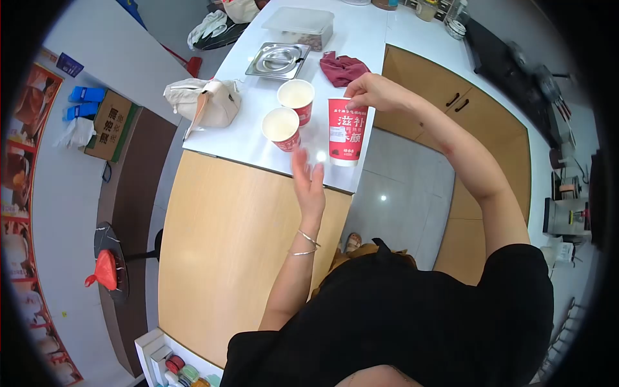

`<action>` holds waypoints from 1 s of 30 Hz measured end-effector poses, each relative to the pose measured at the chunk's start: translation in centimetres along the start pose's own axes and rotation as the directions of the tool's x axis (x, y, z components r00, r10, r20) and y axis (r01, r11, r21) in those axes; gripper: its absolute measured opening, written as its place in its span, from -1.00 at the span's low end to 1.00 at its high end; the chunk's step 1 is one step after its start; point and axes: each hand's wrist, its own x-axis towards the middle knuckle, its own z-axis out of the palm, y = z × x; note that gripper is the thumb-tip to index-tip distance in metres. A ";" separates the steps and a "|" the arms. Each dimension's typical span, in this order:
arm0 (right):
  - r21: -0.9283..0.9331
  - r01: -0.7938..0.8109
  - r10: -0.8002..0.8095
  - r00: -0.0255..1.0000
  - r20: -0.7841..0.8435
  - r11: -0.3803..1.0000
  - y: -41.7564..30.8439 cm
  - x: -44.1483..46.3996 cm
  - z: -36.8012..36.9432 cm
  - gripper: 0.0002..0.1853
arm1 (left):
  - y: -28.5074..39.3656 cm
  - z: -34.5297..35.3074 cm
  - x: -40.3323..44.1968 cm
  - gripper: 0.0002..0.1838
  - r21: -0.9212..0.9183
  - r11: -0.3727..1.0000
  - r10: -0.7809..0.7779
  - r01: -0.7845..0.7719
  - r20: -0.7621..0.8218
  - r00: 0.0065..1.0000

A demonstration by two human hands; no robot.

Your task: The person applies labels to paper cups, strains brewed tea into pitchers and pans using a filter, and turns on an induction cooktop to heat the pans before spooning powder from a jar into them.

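Note:
My right hand [374,92] pinches the rim of a tall red paper cup [347,132] with white lettering, upright near the right edge of the white counter. My left hand [307,177], a little blurred, has its fingers apart and holds nothing. It is just below a shorter red cup [282,126] with a pale interior. Behind that one stands a similar cup [296,97], close beside it.
On the counter [248,138] are a cream bag [216,106], a lidded steel pan [277,60], a maroon cloth [343,68] and a clear plastic container [300,26]. A wooden tabletop [238,232] adjoins the counter's front edge.

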 end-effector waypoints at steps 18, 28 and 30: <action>0.460 0.081 -0.192 0.961 0.200 0.884 2.9 -0.7 2.0 -0.80 | 2.3 2.5 -1.4 -0.18 -0.299 0.892 -0.243 0.340 0.318 0.916; 0.436 0.082 -0.188 0.961 0.205 0.896 2.1 -0.8 2.0 -0.81 | 2.6 2.1 -1.5 -0.17 -0.268 0.918 -0.207 0.292 0.306 0.929; 0.430 0.083 -0.186 0.961 0.203 0.899 2.2 -0.8 2.0 -0.81 | 2.5 2.2 -1.5 -0.16 -0.260 0.925 -0.195 0.276 0.297 0.935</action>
